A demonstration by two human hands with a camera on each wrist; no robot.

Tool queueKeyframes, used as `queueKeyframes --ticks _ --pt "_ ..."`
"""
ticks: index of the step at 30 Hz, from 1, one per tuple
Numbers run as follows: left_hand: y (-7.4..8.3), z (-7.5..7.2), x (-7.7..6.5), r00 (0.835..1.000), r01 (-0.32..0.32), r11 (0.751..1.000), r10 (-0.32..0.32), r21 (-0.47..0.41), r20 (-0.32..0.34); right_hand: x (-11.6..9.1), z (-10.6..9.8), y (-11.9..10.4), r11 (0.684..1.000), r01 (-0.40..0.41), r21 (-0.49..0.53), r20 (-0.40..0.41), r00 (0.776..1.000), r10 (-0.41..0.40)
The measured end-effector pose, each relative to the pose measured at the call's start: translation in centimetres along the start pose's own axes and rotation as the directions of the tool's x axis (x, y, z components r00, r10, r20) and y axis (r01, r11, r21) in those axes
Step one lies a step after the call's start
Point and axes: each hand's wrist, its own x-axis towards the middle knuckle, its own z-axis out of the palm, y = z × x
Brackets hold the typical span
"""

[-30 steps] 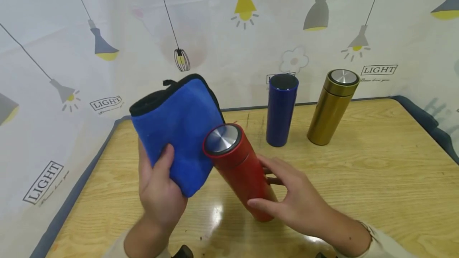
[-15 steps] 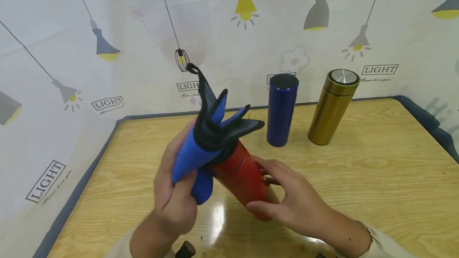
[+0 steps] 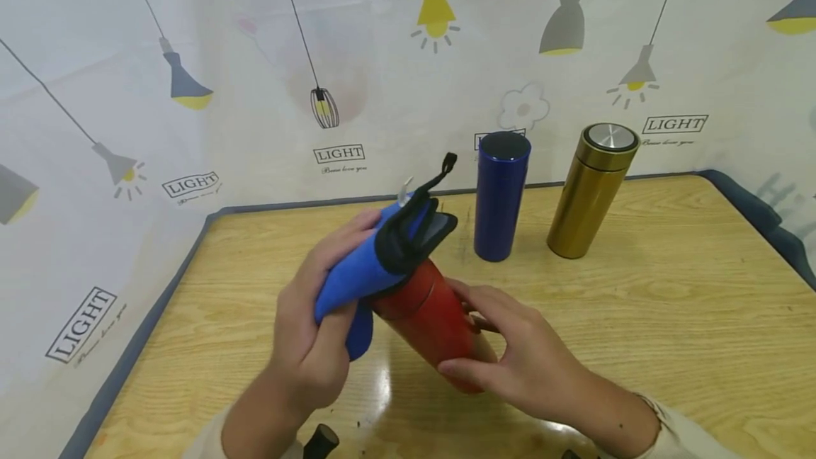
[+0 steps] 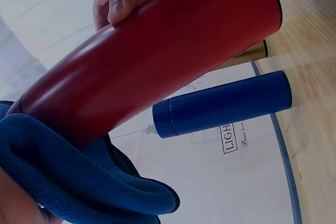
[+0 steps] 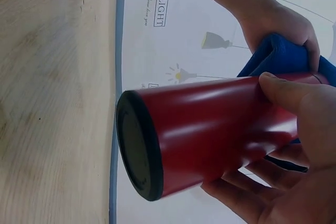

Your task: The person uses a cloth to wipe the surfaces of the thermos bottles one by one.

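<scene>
My right hand (image 3: 510, 346) grips a red thermos flask (image 3: 440, 324) around its lower body, tilting it with the lid end toward the left. In the right wrist view its black base (image 5: 137, 145) faces the camera, off the table. My left hand (image 3: 319, 317) holds a folded blue cloth (image 3: 357, 275) with black edging and a small loop over the flask's lid end. The lid's steel top is hidden under the cloth. In the left wrist view the cloth (image 4: 79, 177) wraps the flask's end, with loose folds hanging beside it.
A dark blue flask (image 3: 501, 197) stands upright on the wooden table (image 3: 688, 289) behind the red one. To its right is a gold flask (image 3: 589, 193) with a steel-topped lid. A white curtain (image 3: 382, 41) printed with lamps lies behind the table's far edge.
My left hand has brought the cloth rightward onto the red flask's top, covering the steel lid, then shifted it round slightly. My right hand and the flask have stayed nearly in place.
</scene>
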Motion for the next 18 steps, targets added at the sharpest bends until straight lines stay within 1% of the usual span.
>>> queueKeyframes --ticks 4,6,8,10,11,13,14,15,16,17,18 --pt "0.4 0.2 0.0 1.0 0.005 1.0 -0.005 0.023 0.013 -0.1 -0.1 0.1 1.0 0.0 -0.01 -0.008 1.0 -0.001" --pt "0.6 0.4 0.2 0.999 0.016 0.999 -0.017 0.047 0.03 -0.1 -0.1 0.1 1.0 -0.024 -0.005 0.0 1.0 0.024" --pt "0.6 0.5 0.4 0.998 0.039 0.998 -0.042 0.05 0.046 -0.2 -0.2 0.1 0.999 -0.049 0.005 0.006 0.999 0.048" --pt "0.3 0.5 0.4 0.997 0.059 0.998 -0.061 0.03 0.051 -0.2 -0.2 0.2 0.999 -0.046 0.015 -0.001 0.999 0.046" --pt "0.1 0.4 0.3 0.996 0.08 0.997 -0.08 0.012 0.049 -0.2 -0.2 0.3 0.999 -0.047 0.022 -0.005 0.999 0.047" --pt "-0.2 0.0 -0.1 0.989 0.146 0.988 -0.144 -0.042 0.034 -0.2 -0.1 0.3 0.998 -0.052 0.042 -0.006 0.999 0.052" --pt "-0.4 -0.3 -0.4 0.982 0.188 0.98 -0.187 -0.064 0.019 -0.2 -0.1 0.4 0.997 -0.056 0.051 -0.005 0.998 0.057" --pt "-0.6 -0.5 -0.7 0.97 0.241 0.967 -0.242 -0.083 0.003 -0.1 -0.1 0.4 0.996 -0.061 0.063 -0.003 0.998 0.062" --pt "-0.7 -0.8 -1.0 0.952 0.302 0.948 -0.305 -0.103 -0.017 -0.1 -0.1 0.4 0.995 -0.069 0.072 0.0 0.998 0.07" --pt "-0.9 -1.2 -1.2 0.93 0.359 0.926 -0.366 -0.12 -0.039 0.0 -0.1 0.5 0.993 -0.083 0.082 0.003 0.997 0.083" --pt "-1.0 -1.5 -1.5 0.904 0.412 0.902 -0.422 -0.132 -0.061 0.0 -0.1 0.6 0.991 -0.093 0.091 0.005 0.996 0.093"
